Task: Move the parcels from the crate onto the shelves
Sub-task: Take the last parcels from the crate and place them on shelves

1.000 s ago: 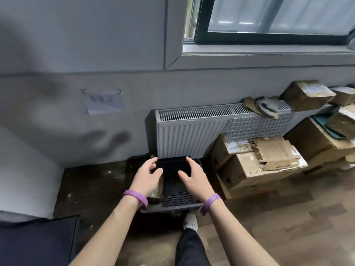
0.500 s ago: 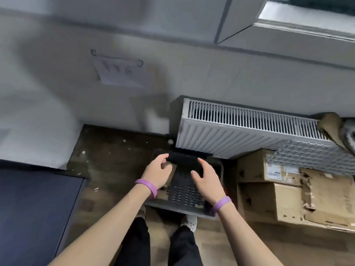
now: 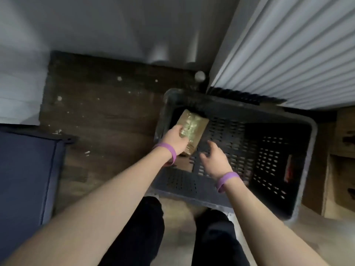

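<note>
— What's at the far left?

— A dark blue panel (image 3: 25,169) by the wall, then the dark wooden floor (image 3: 105,116), flecked with pale spots.

— And the arms?

— Both bare forearms reach forward and down into the crate (image 3: 247,110), each with a purple wristband (image 3: 169,150). The left hand (image 3: 175,140) has its back to the camera, and its fingers curl round the near left edge of the parcel (image 3: 192,129), gripping it. The picture is blurred, so I cannot tell where the thumb sits.

— The right hand?

— The right hand (image 3: 215,160) hovers just beside the parcel, over the crate's perforated bottom. Its fingers are loosely spread and hold nothing; it is apart from the parcel.

— What does the parcel look like?

— It is a flat, tan rectangle with a shiny, crinkled wrap that catches the light. It sits in the left end of the crate, close to the left wall, with its long side running away from the person.

— And the crate?

— It is dark grey plastic with slotted walls, and it stands on the floor against the white ribbed radiator (image 3: 288,54). Cardboard boxes (image 3: 343,169) stand to its right. The person's dark trouser legs (image 3: 142,227) show just below it.
</note>
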The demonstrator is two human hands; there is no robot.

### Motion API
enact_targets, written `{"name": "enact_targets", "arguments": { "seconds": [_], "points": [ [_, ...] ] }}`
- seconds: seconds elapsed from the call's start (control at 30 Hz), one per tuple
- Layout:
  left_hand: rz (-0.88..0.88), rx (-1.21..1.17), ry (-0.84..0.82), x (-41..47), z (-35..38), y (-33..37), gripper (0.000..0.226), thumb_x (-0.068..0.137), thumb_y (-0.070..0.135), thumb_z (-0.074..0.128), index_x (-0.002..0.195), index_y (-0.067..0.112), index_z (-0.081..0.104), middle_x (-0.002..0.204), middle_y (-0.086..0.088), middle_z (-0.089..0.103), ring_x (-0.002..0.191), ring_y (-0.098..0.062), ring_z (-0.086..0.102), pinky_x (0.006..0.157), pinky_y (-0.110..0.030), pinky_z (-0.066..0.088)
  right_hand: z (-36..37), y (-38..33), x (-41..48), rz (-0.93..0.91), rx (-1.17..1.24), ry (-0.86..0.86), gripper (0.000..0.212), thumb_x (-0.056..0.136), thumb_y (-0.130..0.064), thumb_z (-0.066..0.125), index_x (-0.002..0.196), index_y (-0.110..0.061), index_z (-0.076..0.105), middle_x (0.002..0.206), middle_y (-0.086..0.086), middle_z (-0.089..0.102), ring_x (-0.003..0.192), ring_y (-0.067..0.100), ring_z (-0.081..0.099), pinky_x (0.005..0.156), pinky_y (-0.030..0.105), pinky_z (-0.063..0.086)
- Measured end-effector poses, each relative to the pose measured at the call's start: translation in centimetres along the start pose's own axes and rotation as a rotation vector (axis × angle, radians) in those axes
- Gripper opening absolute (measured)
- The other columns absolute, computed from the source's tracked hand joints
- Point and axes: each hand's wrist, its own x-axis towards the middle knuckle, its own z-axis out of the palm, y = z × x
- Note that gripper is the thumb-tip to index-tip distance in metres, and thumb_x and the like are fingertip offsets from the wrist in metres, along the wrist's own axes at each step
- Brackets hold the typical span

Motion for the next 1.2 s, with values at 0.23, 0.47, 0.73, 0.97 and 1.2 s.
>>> {"name": "enact_targets", "arguments": {
  "seconds": [0.23,0.47,0.73,0.97,1.2],
  "points": [
    [-0.041,0.084,0.086,14.2,7.1,-7.7,0.074,0.087,0.022,0.056,0.150,0.024,0.018,0.156,-0.012,0.017,0.141,-0.030,0.024,0.115,-0.036,0.023,8.4,6.3,14.1,0.103,0.138,-0.049,0.075,0.095,-0.020,0.054,0.154,-0.009,0.009,0.152,0.015,0.034,0.134,0.031,0.042,0.106,0.025,0.037],
    [-0.303,-0.119,0.052,14.5,8.9,-7.9,0.069,0.081,0.025,0.063,0.140,0.014,0.030,0.141,-0.009,0.039,0.123,-0.028,0.046,0.104,-0.037,0.040,9.3,8.0,14.5,0.126,0.556,-0.002,0.066,0.091,-0.002,0.055,0.149,-0.015,0.027,0.135,0.006,0.055,0.117,0.020,0.056,0.104,0.032,0.044],
    [-0.271,-0.313,-0.029,-4.7,3.0,-0.3,0.038,0.083,0.012,0.057,0.116,0.014,0.038,0.118,-0.011,0.053,0.103,-0.024,0.056,0.090,-0.039,0.050,-0.3,3.0,-3.9,0.108,0.536,0.034,0.059,0.090,-0.010,0.057,0.145,-0.021,0.037,0.125,-0.001,0.061,0.105,0.014,0.061,0.097,0.035,0.050],
    [-0.179,-0.396,0.010,-23.8,-7.1,10.3,0.042,0.083,0.021,0.061,0.111,0.017,0.030,0.102,-0.006,0.051,0.089,-0.020,0.057,0.072,-0.035,0.051,-11.6,-7.1,-23.8,-0.064,0.542,0.222,0.037,0.091,-0.018,0.061,0.128,-0.021,0.055,0.121,-0.006,0.062,0.107,0.011,0.060,0.094,0.032,0.050],
    [0.021,-0.625,0.033,-38.1,-14.9,17.4,0.059,0.081,0.012,0.069,0.127,0.027,0.035,0.114,-0.006,0.060,0.098,-0.022,0.063,0.084,-0.046,0.055,-19.8,-14.3,-36.5,-0.305,0.727,0.259,0.025,0.086,-0.013,0.070,0.107,-0.016,0.058,0.109,0.003,0.069,0.104,0.014,0.067,0.081,0.027,0.056]
  ]
}}
